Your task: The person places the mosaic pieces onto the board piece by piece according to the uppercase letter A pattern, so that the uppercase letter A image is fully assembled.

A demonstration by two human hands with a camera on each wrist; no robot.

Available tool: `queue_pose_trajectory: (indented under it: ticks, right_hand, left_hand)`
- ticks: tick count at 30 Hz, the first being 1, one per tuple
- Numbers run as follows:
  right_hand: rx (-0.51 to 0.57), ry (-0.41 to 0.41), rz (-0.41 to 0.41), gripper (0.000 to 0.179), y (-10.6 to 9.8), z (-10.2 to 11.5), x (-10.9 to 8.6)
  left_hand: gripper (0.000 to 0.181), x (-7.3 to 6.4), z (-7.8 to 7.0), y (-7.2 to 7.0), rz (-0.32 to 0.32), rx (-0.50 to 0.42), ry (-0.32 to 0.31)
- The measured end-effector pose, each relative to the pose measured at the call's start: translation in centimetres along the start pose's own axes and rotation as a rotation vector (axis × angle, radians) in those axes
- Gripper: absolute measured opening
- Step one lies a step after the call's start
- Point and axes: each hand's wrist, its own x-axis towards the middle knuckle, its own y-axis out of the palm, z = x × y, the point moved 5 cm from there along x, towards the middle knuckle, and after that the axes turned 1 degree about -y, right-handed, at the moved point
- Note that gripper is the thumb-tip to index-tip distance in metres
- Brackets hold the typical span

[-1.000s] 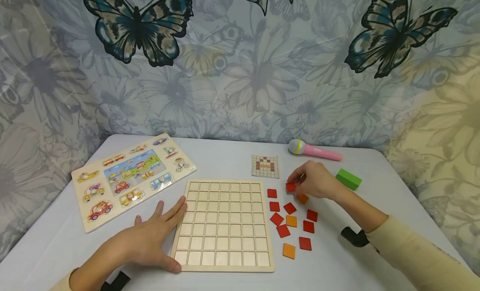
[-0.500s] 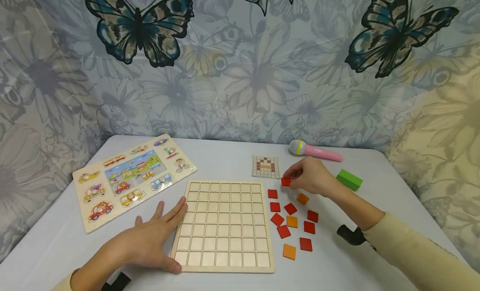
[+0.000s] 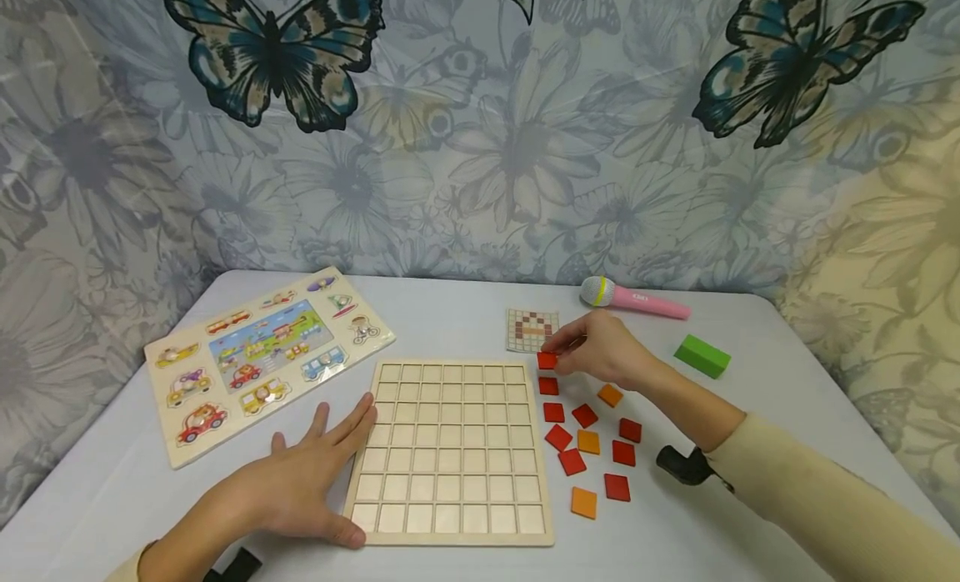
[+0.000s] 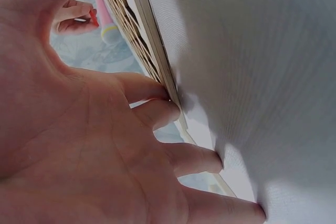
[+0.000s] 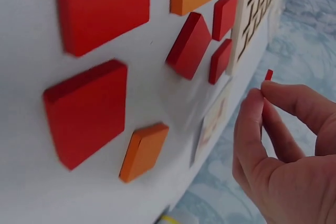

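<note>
Head view: from where I stand, the left hand (image 3: 296,492) lies spread along the left rim of the gridded board (image 3: 457,539), thumb at its near-left corner, apparently to keep the frame from sliding. The left wrist view shows two fingertips against the rim, two on the desk (image 3: 450,565). The right hand (image 3: 603,348) pinches a red tile (image 3: 547,360) between thumb and fingers, just beyond the board's far-right corner, lifted off the desk; a narrow grip by one end, leaving the rest free, probably so it can drop into a square cell.

The pattern card (image 3: 531,328) sits between board and far edge, face up, likely for easy reading, though the fingers overlap its near-right corner. Loose red tiles (image 3: 572,462) and orange tiles (image 3: 583,503) lie scattered along the board's right edge, within reach but crowding that side. A pink microphone (image 3: 637,300) and green block (image 3: 702,356) rest toward the far-right corner; the vehicle puzzle (image 3: 270,336) fills the far-left, clear of the board.
</note>
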Motion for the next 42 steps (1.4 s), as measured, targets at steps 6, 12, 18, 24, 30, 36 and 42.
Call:
queue_pose_trajectory:
  ticks: [6, 12, 18, 24, 30, 36, 42]
  right_hand:
    - [0.074, 0.023, 0.018, 0.026, 1.0, 0.5, 0.5]
    - [0.076, -0.011, 0.038, 0.024, 2.0, 1.3, 0.9]
    - [0.063, -0.016, 0.049, 0.024, 3.2, 2.2, 1.5]
    - [0.112, 0.012, 0.062, 0.024, 4.6, 3.4, 2.5]
    - [0.159, 0.067, 0.093, 0.024, 5.9, 4.1, 3.3]
    - [0.200, 0.105, 0.097, 0.023, 6.8, 4.7, 4.0]
    - [0.202, 0.099, 0.101, 0.023, 7.5, 5.4, 4.4]
  left_hand:
    - [0.144, -0.2, 0.0, 0.0, 0.004, 0.002, -0.009]
    - [0.144, 0.1, 0.0, 0.1, 0.001, 0.001, -0.002]
    - [0.143, 0.2, -0.1, 0.0, -0.001, -0.015, -0.004]
    - [0.143, 0.1, -0.2, 0.0, -0.011, -0.020, -0.007]
    - [0.143, 0.1, -0.2, 0.1, -0.007, -0.021, -0.007]
    - [0.143, 0.2, -0.2, 0.1, -0.005, -0.023, -0.016]
    - [0.143, 0.2, -0.1, 0.1, -0.004, -0.032, -0.021]
